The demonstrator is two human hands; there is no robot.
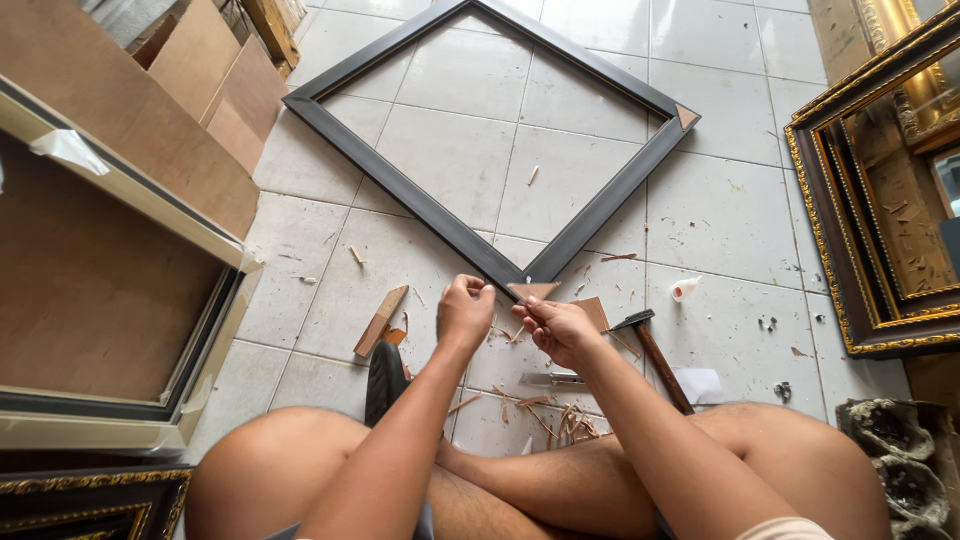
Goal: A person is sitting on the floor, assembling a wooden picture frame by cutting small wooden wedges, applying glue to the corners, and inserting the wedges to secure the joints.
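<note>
both hands meet at the near corner of a dark frame on the tiled floor.

head view: left hand (pixel 465 312) is closed in a fist against the dark frame (pixel 470 130) corner, steadying it; right hand (pixel 556 328) has its fingers pinched together on a small triangular wood piece (pixel 533 290) lying over that joint. a hammer (pixel 655 352) lies just right within reach, wood shavings (pixel 555 418) near the legs, a gold frame (pixel 880 200) at far right.

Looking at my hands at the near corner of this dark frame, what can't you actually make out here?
- Head view: whatever the left hand pinches is hidden inside its fist.
- The small triangular wood piece at the dark frame corner: its lower edge is covered by the right hand.
- The hammer: handle end hidden behind the right forearm.
- The gold frame: cut off by the right edge.
</note>
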